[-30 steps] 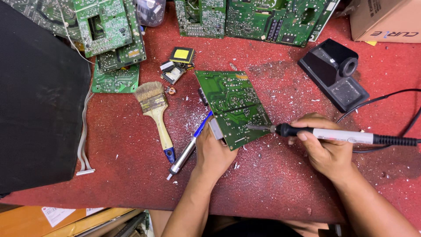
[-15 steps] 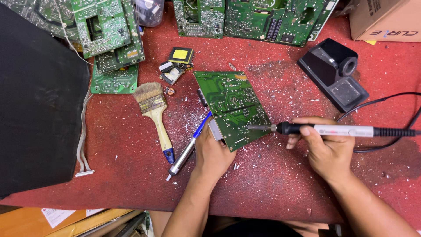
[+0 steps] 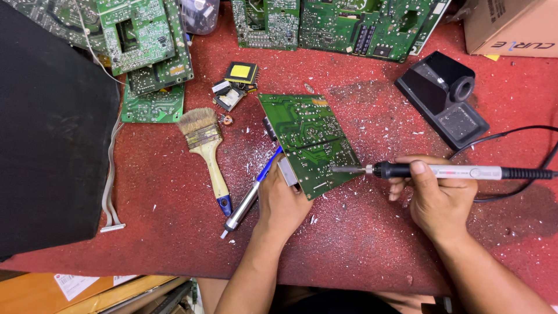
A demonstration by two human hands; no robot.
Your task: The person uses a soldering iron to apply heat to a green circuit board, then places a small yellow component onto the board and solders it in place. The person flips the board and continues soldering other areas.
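The right hand (image 3: 439, 200) is closed around a soldering iron (image 3: 442, 171), thumb on top of the barrel and fingers curled beneath it. The iron lies nearly level, pointing toward the person's left, and its metal tip rests on the near right edge of a green board (image 3: 308, 139). Its black cord runs off to the right.

The left hand (image 3: 283, 200) grips the board's near corner, fingers under it and thumb at the edge, holding the board tilted up off the red mat (image 3: 360, 244). A blue and silver solder sucker (image 3: 250, 195) lies on the mat just left of this hand, touching or nearly touching it.

Further left lies a brush (image 3: 206, 151), bristles away from the person. Small loose parts (image 3: 235, 84) sit beyond the board. A black iron stand (image 3: 444, 96) is on the right, well apart from the hands. More green boards (image 3: 343, 23) line the far edge, and a dark panel (image 3: 52, 128) covers the left side.
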